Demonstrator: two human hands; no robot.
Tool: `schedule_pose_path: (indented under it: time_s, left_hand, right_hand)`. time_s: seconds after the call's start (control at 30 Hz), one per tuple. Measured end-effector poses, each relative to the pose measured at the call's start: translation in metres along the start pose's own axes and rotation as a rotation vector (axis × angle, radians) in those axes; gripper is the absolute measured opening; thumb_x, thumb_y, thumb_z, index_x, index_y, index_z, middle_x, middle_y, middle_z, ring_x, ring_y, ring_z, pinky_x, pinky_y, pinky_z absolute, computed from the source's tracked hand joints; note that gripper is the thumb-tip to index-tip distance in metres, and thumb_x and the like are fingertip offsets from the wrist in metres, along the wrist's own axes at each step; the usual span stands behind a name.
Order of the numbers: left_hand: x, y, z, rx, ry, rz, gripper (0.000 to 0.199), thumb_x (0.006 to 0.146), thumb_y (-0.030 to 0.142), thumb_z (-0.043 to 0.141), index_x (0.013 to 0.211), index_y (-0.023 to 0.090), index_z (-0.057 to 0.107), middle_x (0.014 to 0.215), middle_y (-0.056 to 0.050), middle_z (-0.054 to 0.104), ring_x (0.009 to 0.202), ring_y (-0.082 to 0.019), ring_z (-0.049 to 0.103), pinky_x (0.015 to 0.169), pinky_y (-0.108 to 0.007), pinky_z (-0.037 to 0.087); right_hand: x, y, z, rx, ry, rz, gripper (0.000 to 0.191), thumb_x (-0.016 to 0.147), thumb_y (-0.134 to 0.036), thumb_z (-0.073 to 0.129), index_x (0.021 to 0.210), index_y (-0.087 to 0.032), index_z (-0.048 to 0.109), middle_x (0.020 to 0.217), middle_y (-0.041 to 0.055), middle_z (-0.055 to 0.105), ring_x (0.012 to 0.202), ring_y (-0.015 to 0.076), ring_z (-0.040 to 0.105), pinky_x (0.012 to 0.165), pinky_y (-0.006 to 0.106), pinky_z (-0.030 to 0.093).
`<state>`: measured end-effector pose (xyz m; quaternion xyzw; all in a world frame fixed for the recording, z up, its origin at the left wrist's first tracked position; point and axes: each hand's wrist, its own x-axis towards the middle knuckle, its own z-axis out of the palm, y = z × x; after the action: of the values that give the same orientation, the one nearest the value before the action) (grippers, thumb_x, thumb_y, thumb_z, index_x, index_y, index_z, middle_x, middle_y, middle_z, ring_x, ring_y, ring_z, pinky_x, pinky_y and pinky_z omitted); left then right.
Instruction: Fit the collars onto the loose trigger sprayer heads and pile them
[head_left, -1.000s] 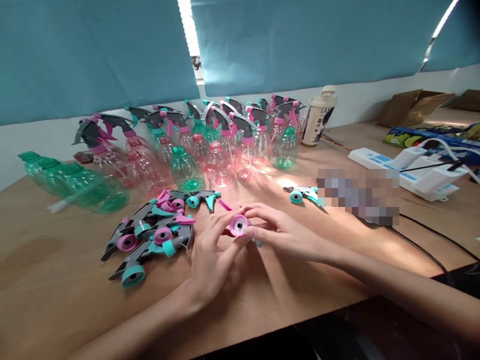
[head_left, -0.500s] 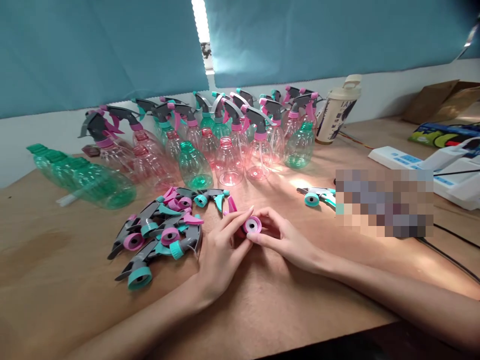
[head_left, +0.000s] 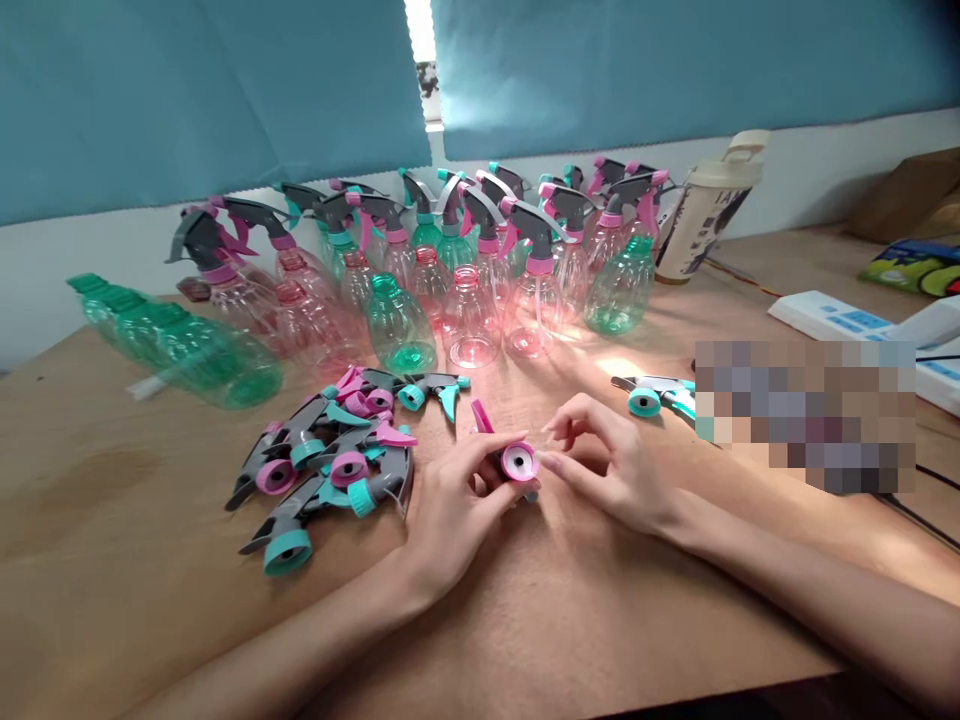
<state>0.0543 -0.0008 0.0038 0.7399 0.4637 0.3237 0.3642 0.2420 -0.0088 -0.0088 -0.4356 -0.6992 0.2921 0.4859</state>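
Observation:
My left hand is closed round a pink-and-grey trigger spray head, whose pink collar faces me, showing a white inside with a dark centre hole. Its pink trigger sticks up behind my fingers; much of its body is hidden. Just right of the collar, my right hand has its fingers curled but apart, with nothing visible between them. The thumb tip is close to the collar; I cannot tell whether it touches. Left of my left hand lies a pile of spray heads with pink and teal collars.
Behind stand pink and green bottles, some capped with spray heads, others open-necked like a green bottle. Green bottles lie at left. Another teal spray head, a cream tumbler and a white power strip are at right.
My right hand has come off the pink collar and moved right, its fingers parting. My left hand still holds the spray head. The whole view has shifted slightly.

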Motion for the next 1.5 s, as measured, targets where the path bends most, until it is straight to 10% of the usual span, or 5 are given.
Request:
schedule_pose_path:
  time_s: [0.33, 0.8, 1.2, 1.5]
  left_hand:
    - [0.000, -0.008, 0.001, 0.041, 0.031, 0.123, 0.035, 0.078, 0.008, 0.064, 0.110, 0.022, 0.063, 0.088, 0.002, 0.063, 0.058, -0.007, 0.052, 0.055, -0.017, 0.043]
    - [-0.002, -0.013, 0.001, 0.165, 0.078, 0.235, 0.045, 0.083, 0.010, 0.061, 0.125, 0.023, 0.055, 0.101, -0.001, 0.060, 0.057, -0.006, 0.051, 0.060, -0.019, 0.050]
    - [-0.002, -0.015, 0.000, 0.109, -0.049, 0.186, 0.045, 0.085, 0.015, 0.058, 0.130, 0.021, 0.053, 0.099, -0.004, 0.067, 0.061, -0.011, 0.057, 0.060, -0.022, 0.053]
    - [-0.002, -0.014, -0.001, 0.012, -0.106, 0.174, 0.044, 0.086, 0.012, 0.055, 0.128, 0.023, 0.054, 0.084, -0.001, 0.066, 0.059, -0.010, 0.059, 0.059, -0.022, 0.052]
  right_hand:
    - [-0.005, -0.009, 0.005, -0.389, -0.048, -0.316, 0.021, 0.079, -0.020, 0.063, 0.098, -0.013, 0.057, 0.078, 0.0043, 0.056, 0.069, 0.0159, 0.051, 0.061, 0.028, 0.042]
    - [-0.020, -0.014, 0.020, -0.458, -0.048, -0.275, 0.034, 0.088, -0.019, 0.054, 0.120, -0.006, 0.052, 0.063, -0.0005, 0.058, 0.056, 0.0139, 0.050, 0.061, 0.029, 0.041]
    - [-0.019, -0.012, 0.018, -0.146, -0.231, 0.036, 0.033, 0.088, -0.022, 0.053, 0.119, -0.016, 0.043, 0.062, -0.0062, 0.050, 0.051, 0.0098, 0.046, 0.052, 0.022, 0.038]
    - [-0.012, -0.008, 0.007, -0.147, -0.304, -0.049, 0.030, 0.088, -0.021, 0.053, 0.117, -0.020, 0.044, 0.061, -0.0080, 0.044, 0.049, 0.0084, 0.042, 0.050, 0.020, 0.036]
